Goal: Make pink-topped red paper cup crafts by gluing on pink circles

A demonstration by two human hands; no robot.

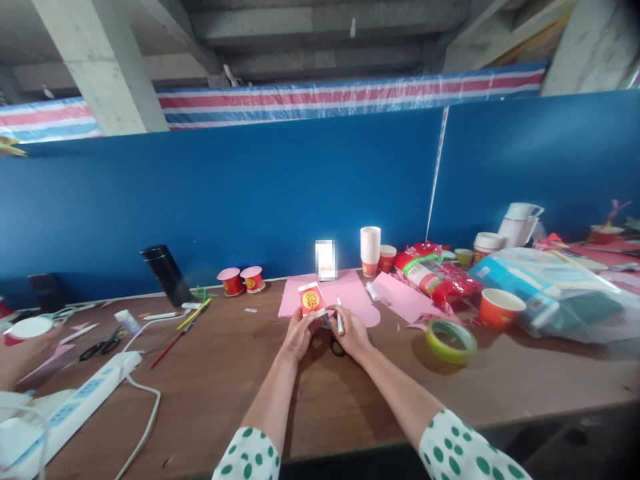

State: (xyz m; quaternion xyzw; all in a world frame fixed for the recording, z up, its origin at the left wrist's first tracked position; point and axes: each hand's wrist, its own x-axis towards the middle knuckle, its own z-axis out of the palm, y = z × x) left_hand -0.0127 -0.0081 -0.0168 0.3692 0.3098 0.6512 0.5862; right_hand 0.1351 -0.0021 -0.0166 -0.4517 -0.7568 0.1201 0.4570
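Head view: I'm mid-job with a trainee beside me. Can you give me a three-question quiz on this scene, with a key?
1. Which item does the right hand hold?
A) a spoon
B) a slim white pen
C) a hammer

2. True or false: the left hand lies flat on the table, holding nothing.

3. How many pink-topped red cups stand side by side near the black flask?

Key:
1. B.
2. False; it holds a red piece with a yellow emblem.
3. Two.
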